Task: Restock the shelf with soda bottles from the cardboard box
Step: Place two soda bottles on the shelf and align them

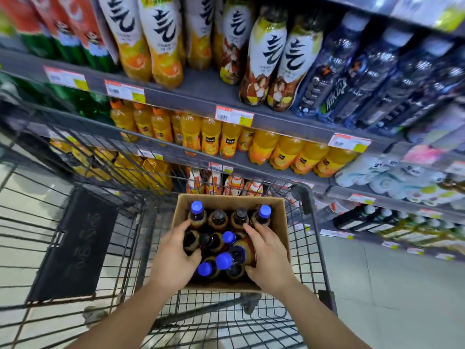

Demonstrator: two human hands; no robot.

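Pick-up step at the cardboard box (227,200), which sits open-topped in the near right part of a wire shopping cart (305,197) drawn up against the shelf (201,93). The soda bottles (218,219) stand upright in the box, packed close; some carry blue caps, others dark ones. The left hand (173,258) reaches in on the left side, its fingers (192,256) curled round a dark-capped bottle (191,239) in the middle row. The right hand (268,255) lies over the bottles on the right side, fingers spread and curved across a bottle's shoulder, thumb low by the near row; whether it grips firmly cannot be told. No bottle is yet clear of the box, so the restocking appears to be at the lifting stage. The shelf tiers far of the cart hold orange drinks, white-labelled bottles and dark bottles at right, with one bare gap on the upper tier between the white-labelled rows. The next move likely calls for a straight upward pull, so that the neighbouring bottles stay upright, then a carry over the cart's far rim to the matching row, which cannot be identified here.
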